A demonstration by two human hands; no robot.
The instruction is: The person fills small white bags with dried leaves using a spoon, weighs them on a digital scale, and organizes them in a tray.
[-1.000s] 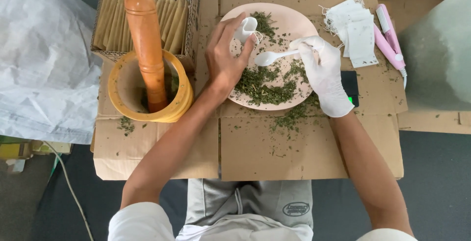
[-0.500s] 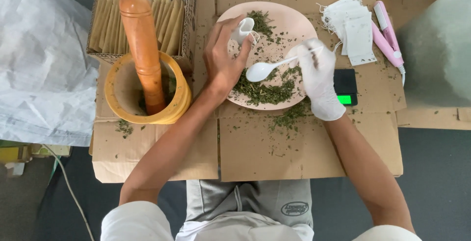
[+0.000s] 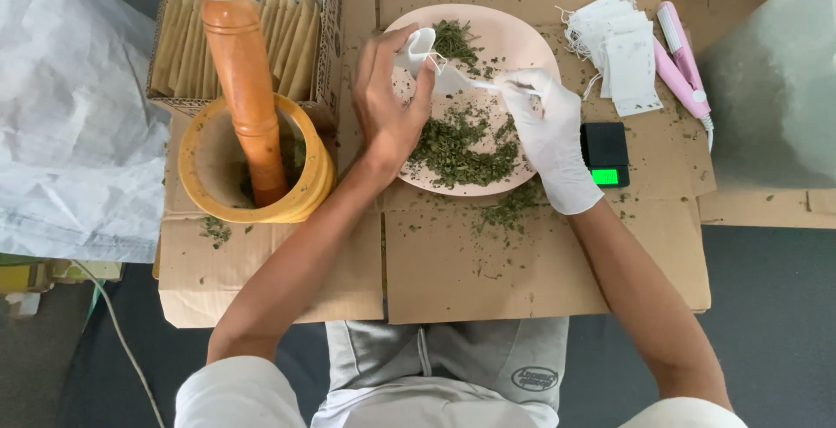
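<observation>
My bare left hand [image 3: 387, 101] pinches a small white tea bag [image 3: 418, 49] over the pink plate [image 3: 522, 32], holding its mouth up. My right hand [image 3: 549, 136], in a white glove, grips a white plastic spoon [image 3: 461, 82] whose bowl touches the bag's opening. Crushed green dried leaves [image 3: 461, 145] lie heaped on the near half of the plate, with a smaller clump at the far rim.
A yellow mortar [image 3: 205, 162] with an orange wooden pestle [image 3: 244, 88] stands left. Behind it is a box of tan sachets [image 3: 292, 32]. A pile of empty white bags [image 3: 623, 49], a pink sealer [image 3: 684, 67] and a small black scale [image 3: 605, 154] lie right. Leaf crumbs scatter the cardboard [image 3: 488, 262].
The spoon has risen from the leaf pile to the mouth of the bag. My right hand moved up and left with it; my left hand kept the bag in place.
</observation>
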